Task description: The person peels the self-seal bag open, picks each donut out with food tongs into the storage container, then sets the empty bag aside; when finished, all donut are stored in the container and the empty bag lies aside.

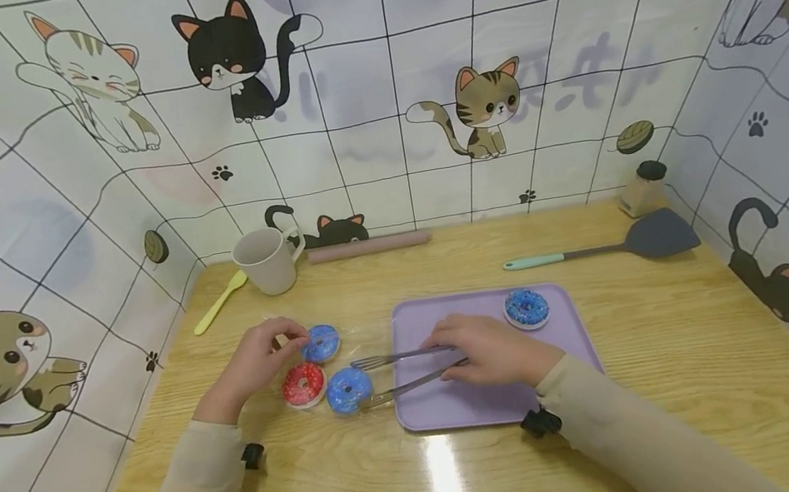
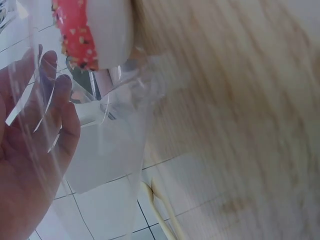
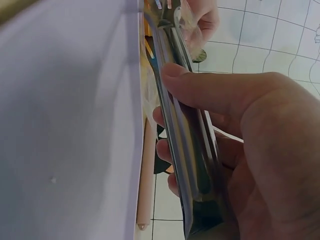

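Note:
My left hand pinches the edge of a clear plastic bag beside a blue doughnut; the plastic also crosses in front of its fingers in the left wrist view. In front of that hand lie a red doughnut with sprinkles and a second blue doughnut. My right hand grips metal tongs above the purple tray. The tongs' spread tips point left, close around the second blue doughnut; whether they touch it I cannot tell. Another blue doughnut sits on the tray.
Behind the left hand stand a grey mug and a yellow-green spoon. A pinkish rolling pin lies along the wall. At the right are a spatula and a black-lidded jar. Cat-patterned walls enclose the wooden table.

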